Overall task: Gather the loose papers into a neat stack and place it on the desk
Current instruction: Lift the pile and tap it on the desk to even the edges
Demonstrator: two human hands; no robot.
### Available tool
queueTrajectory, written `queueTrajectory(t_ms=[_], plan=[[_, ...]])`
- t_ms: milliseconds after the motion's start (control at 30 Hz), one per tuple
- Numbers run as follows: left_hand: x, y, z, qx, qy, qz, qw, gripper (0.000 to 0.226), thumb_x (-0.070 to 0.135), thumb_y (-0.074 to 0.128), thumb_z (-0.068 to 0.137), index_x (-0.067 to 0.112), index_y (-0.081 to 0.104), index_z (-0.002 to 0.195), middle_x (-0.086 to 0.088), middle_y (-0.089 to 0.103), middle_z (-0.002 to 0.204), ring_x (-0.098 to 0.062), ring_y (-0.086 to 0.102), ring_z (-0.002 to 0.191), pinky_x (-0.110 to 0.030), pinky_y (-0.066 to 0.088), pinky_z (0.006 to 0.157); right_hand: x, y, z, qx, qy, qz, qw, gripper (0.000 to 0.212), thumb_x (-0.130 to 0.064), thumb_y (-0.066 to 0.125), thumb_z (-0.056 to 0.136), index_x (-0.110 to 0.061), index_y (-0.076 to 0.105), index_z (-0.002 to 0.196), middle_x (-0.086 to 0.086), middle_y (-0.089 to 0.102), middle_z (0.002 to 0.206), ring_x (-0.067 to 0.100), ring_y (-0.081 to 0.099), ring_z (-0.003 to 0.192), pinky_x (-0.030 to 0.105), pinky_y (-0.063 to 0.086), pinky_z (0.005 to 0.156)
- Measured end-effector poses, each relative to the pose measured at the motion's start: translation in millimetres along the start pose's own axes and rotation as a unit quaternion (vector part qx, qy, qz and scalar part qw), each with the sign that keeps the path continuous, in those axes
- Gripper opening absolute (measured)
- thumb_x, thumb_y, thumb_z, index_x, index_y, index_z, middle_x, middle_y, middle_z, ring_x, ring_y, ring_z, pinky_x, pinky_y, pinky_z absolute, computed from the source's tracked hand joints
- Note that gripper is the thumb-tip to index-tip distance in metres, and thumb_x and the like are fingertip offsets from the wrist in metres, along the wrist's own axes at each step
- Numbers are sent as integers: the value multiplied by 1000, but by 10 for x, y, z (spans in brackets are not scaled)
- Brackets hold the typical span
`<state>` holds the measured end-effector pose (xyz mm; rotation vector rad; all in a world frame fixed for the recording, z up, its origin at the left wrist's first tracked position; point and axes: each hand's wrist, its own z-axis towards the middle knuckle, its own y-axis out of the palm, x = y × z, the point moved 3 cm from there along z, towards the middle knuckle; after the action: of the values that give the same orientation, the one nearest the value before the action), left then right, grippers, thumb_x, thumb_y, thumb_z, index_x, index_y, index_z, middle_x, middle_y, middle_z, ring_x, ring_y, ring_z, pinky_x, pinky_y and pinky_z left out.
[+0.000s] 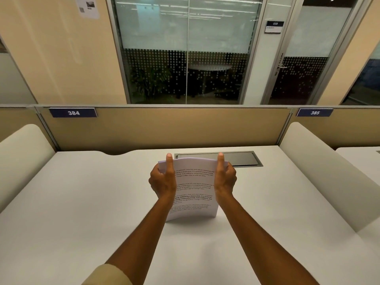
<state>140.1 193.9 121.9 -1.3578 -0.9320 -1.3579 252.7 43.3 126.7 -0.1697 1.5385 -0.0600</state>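
Paper stack [194, 190] upright, bottom edge on counter [82, 202]; L hand [162, 182] & R hand [225, 181] grip closed on sides, fingers hidden behind sheets.

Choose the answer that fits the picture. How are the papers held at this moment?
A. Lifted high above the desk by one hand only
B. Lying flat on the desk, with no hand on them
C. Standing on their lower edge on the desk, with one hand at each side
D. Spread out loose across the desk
C: the papers stand upright, lower edge on the desk, gripped by the left hand and right hand at the sides.
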Motion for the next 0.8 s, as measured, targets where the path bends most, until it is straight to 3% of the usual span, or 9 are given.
queueTrajectory(t_ms=[133,200,300,367,567,800], plan=[[-16,-9,-58,-44,17,-36,998,60,85,47,69,28,51,89,6,65,79,-13,65,65,-13,48,46,17,-25,-45,-31,-25,2,999,64,-78,34,78,-19,53,94,4,65,80,16,67,68,17,48,47],[-56,-10,-85,-77,43,-46,995,51,73,64,71,30,49,95,9,64,83,-12,67,69,-14,52,47,76,-26,-79,-56,-46,3,997,61,-76,44,77,-23,49,107,2,64,89,15,68,76,14,50,48],[-174,-23,-96,-100,61,-27,993,44,52,75,75,30,51,105,10,65,91,-12,68,77,-20,59,56,206,-47,-115,-81,-76,-6,994,52,-57,64,82,-31,41,121,-8,60,98,8,65,81,10,50,48],[-290,-15,-116,-119,50,-18,991,43,40,76,79,28,51,112,6,65,98,-15,68,81,-26,61,63,320,-63,-127,-98,-78,-29,992,55,-46,69,84,-30,38,126,-8,58,101,7,64,81,10,51,48],[-567,-35,-215,-164,26,-23,986,56,20,77,81,25,42,124,5,61,106,-13,66,89,-19,59,59,619,-99,-192,-135,-52,-43,989,51,-23,69,87,-36,34,121,-8,55,108,7,61,83,7,49,49],[-752,-42,-282,-174,4,-22,984,64,11,72,84,26,37,135,8,57,112,-10,61,93,-21,57,64,812,-105,-226,-149,-16,-46,988,51,-14,66,88,-35,34,121,-9,54,110,9,61,88,10,52,57]])
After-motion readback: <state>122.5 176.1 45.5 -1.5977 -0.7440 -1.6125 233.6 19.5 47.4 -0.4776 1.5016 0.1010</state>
